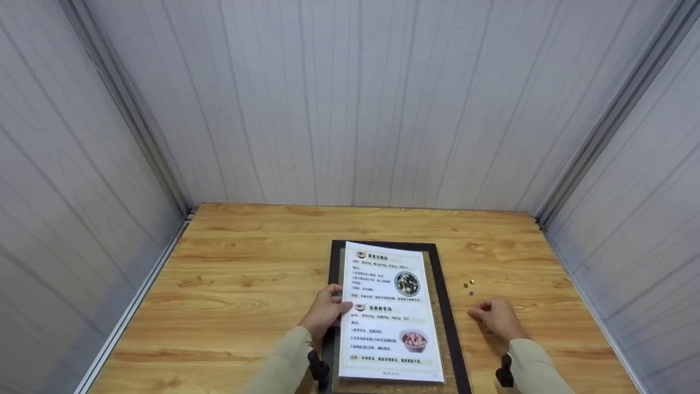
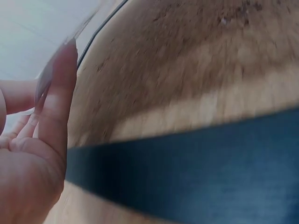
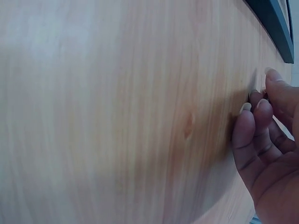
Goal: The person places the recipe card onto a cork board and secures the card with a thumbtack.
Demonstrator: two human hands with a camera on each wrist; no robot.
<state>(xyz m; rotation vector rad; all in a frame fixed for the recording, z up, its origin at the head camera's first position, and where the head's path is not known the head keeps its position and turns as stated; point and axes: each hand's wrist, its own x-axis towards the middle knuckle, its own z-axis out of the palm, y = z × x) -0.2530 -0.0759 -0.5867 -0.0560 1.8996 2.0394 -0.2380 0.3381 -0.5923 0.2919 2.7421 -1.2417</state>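
A white printed sheet with Chinese text and two pictures of food in bowls lies over a dark-framed cork board. My left hand pinches the sheet's left edge, thumb on top and fingers beneath. In the left wrist view the left hand holds this glossy edge lifted off the cork. To the board's right, my right hand is low over the table, fingertips drawn together. From the right wrist view, whether the right hand holds anything small is unclear.
Several tiny pieces, gold ones and a purple one, lie on the wooden table just beyond my right hand. White panel walls enclose the table at the back and both sides.
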